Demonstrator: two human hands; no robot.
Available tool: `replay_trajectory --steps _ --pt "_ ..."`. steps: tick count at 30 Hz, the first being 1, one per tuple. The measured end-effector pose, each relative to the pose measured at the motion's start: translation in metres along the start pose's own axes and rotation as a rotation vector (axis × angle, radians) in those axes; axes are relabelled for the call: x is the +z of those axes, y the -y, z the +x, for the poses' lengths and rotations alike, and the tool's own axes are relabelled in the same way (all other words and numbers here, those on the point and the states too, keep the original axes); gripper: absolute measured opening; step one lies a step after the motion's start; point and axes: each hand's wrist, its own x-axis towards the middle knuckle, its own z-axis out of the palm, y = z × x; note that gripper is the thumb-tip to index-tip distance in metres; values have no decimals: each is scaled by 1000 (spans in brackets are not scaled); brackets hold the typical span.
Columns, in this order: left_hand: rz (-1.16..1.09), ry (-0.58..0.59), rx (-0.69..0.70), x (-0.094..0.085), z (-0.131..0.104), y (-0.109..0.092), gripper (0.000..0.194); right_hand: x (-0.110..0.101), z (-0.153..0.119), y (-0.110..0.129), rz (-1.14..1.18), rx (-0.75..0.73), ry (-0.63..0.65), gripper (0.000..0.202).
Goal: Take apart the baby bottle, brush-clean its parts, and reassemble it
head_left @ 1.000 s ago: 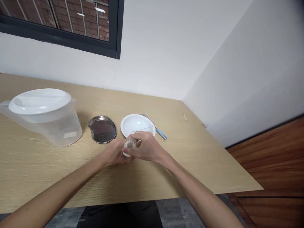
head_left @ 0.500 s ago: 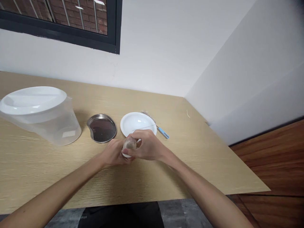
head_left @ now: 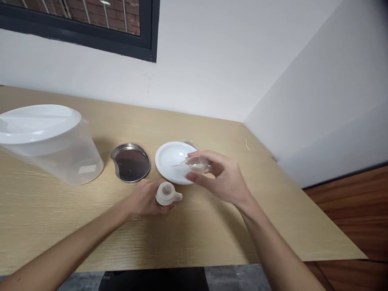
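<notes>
My left hand [head_left: 146, 199] is wrapped round a bottle [head_left: 165, 195] whose white top has a small nipple-like tip and a side spout or handle. In my right hand [head_left: 222, 176], a clear dome-shaped cap [head_left: 198, 163] is pinched between thumb and fingers, above the right side of a white plate [head_left: 169, 159]. A thin needle-like rod lies over the plate; its blue handle is mostly hidden behind my right hand. Just left of the plate sits a kidney-shaped metal tray [head_left: 131, 163].
A large translucent container [head_left: 72, 157] with a white lid [head_left: 39, 123] stands on the left of the wooden table [head_left: 121, 238]. Behind the plate is a small greyish tuft [head_left: 190, 143]. One pale thin strip [head_left: 247, 145] lies farther right, near the wall.
The clear cap has come off the bottle top and moved right and up with my right hand. My left hand still holds the bottle, its nipple-like tip now uncovered.
</notes>
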Motion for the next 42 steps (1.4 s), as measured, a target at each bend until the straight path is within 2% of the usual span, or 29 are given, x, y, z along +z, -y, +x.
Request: replay_trajectory --steps 3,6,9,14,20,29,34,38,42 --pt "-9 -1 1 1 1 1 17 -13 8 -13 22 -37 -102 37" --pt "-56 3 15 1 1 2 18 -16 15 -27 3 -34 -105 47" --pt "-93 15 42 -1 0 5 21 -13 20 -37 -30 39 -26 56" --pt "-32 -54 41 -6 -4 12 23 -6 26 -52 -328 114 109 32" --pt "-12 -73 17 -9 -2 15 21 2 26 -69 -646 233 236 24" --pt "-30 -21 -3 -9 -5 16 27 22 34 -70 -710 211 296 27" --pt "-23 -19 -15 -10 -3 17 27 24 32 -67 -732 212 294 20" --pt "-29 -13 -1 -11 -3 19 28 25 25 -70 -749 203 287 35" --pt "-32 3 -2 -12 -5 21 30 26 23 -73 -779 197 284 30"
